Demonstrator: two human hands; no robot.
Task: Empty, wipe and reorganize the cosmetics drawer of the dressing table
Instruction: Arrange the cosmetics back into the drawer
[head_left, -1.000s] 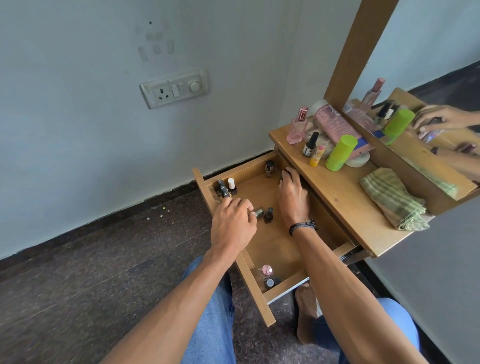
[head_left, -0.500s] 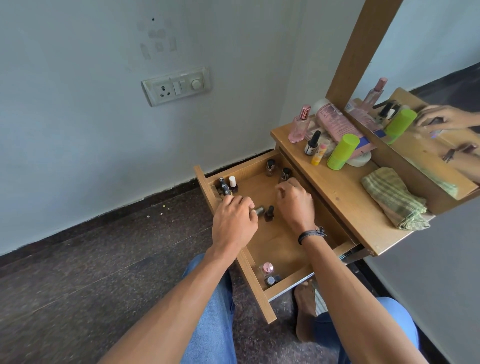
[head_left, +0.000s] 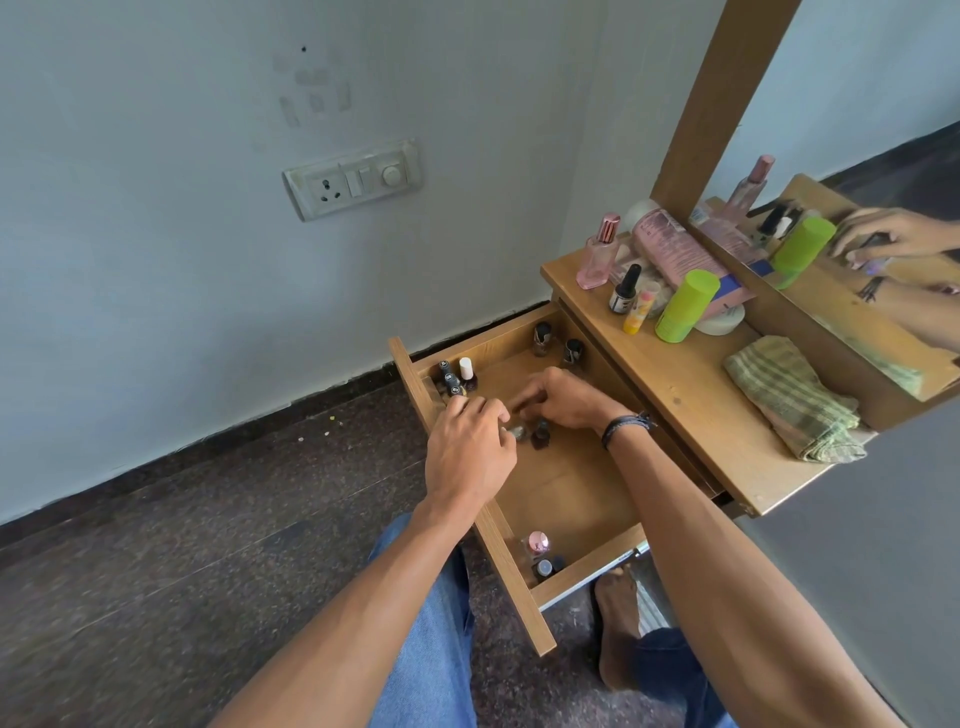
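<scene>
While cosmetics (head_left: 685, 306) stood on the tabletop (head_left: 691, 410), nail polish bottles (head_left: 540, 340) sat in the drawer (head_left: 511, 566), cloth (head_left: 789, 400) unused; left hand (head_left: 467, 452) and right hand (head_left: 566, 400) curled, grips indeterminate.

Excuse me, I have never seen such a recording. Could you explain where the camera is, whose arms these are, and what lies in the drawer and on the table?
No machine here: a person wears one camera on the head, so you look down on their own arms. The left hand and the right hand reach into an open light-brown wooden drawer holding small dark nail-polish bottles. Whether either grip holds a bottle, I cannot tell. On the wooden tabletop stand a lime-green plastic cylinder and a pink glass perfume bottle; a folded green striped cloth lies there too.
</scene>
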